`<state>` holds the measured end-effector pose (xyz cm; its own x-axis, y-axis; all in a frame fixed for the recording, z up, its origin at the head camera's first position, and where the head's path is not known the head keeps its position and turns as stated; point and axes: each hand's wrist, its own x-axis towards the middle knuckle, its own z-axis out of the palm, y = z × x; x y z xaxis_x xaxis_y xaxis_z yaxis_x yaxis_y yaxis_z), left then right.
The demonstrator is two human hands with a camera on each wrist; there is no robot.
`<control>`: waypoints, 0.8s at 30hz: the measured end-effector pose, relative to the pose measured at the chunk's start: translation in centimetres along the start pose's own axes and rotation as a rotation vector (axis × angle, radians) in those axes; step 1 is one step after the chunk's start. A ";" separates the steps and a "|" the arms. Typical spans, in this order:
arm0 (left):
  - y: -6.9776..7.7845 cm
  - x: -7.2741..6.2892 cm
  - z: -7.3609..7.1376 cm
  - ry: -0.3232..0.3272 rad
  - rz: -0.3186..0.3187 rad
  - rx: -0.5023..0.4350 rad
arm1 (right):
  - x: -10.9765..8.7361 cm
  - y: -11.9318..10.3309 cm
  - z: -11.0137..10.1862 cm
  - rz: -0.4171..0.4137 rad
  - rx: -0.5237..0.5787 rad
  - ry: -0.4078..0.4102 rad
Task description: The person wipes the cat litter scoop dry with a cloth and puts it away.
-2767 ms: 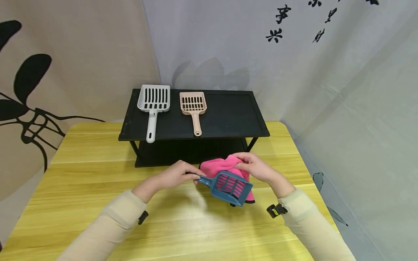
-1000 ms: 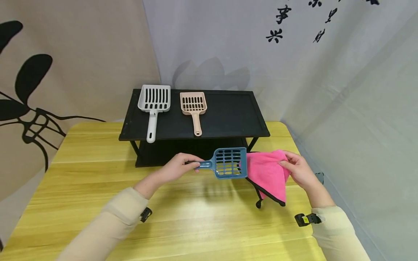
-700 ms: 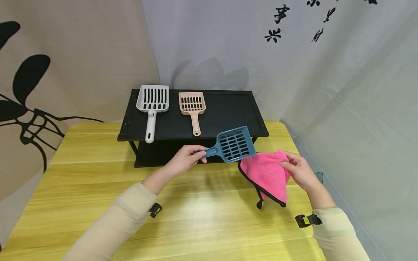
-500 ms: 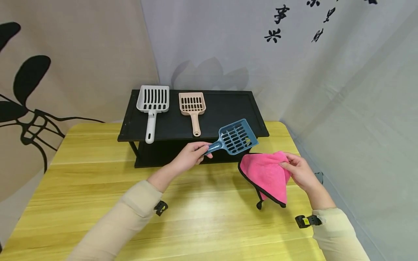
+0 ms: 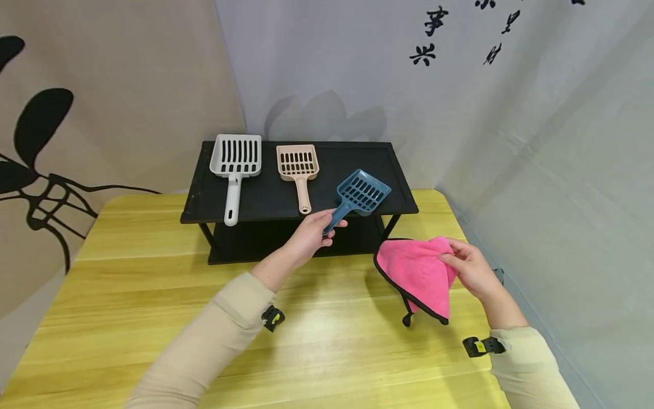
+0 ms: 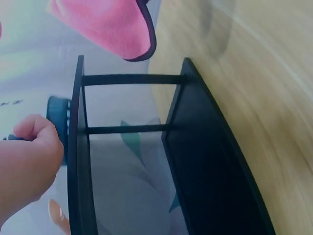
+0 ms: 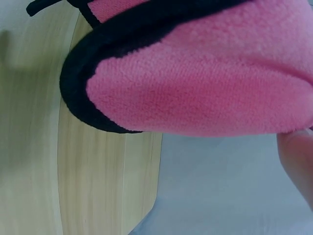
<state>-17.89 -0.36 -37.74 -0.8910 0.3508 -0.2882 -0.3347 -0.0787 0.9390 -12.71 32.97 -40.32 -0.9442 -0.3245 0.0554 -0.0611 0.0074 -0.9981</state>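
Note:
In the head view my left hand (image 5: 309,237) grips the handle of a blue slotted litter scoop (image 5: 364,192), whose head is over the right part of the black shelf's top (image 5: 327,196). The left wrist view shows the scoop (image 6: 58,115) partly behind the shelf's upper board, so contact there is hard to tell. My right hand (image 5: 472,268) pinches a pink cloth (image 5: 416,272) with black edging, which hangs in folds above the table. Close up in the right wrist view, the cloth (image 7: 195,88) fills the upper part, with a thumb at its edge.
On the shelf's left lies a white litter scoop (image 5: 237,156), its handle reaching past the front edge. Beside it rests a smaller beige scoop (image 5: 298,162). The shelf stands at the back of a wooden table (image 5: 327,352), before a hanging curtain (image 5: 317,62).
My right hand drew the cloth off the blue scoop to the right, then stayed still. My left hand carried the scoop forward and up over the shelf, turning its head away from me.

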 end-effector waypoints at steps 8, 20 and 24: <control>0.0 0.8 0.8 -0.006 -0.054 -0.175 | -0.3 0.2 -0.4 -0.002 -0.005 -0.012; 0.0 -0.1 -0.2 -0.239 -0.196 -0.125 | -0.2 0.1 -0.2 0.004 -0.008 -0.019; -0.1 -0.3 -0.4 -0.257 -0.205 -0.020 | -0.3 0.4 -0.3 0.004 -0.018 -0.017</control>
<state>-17.73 -0.83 -37.87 -0.6985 0.5853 -0.4118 -0.5075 0.0005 0.8616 -12.58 33.29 -40.69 -0.9389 -0.3406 0.0505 -0.0631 0.0260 -0.9977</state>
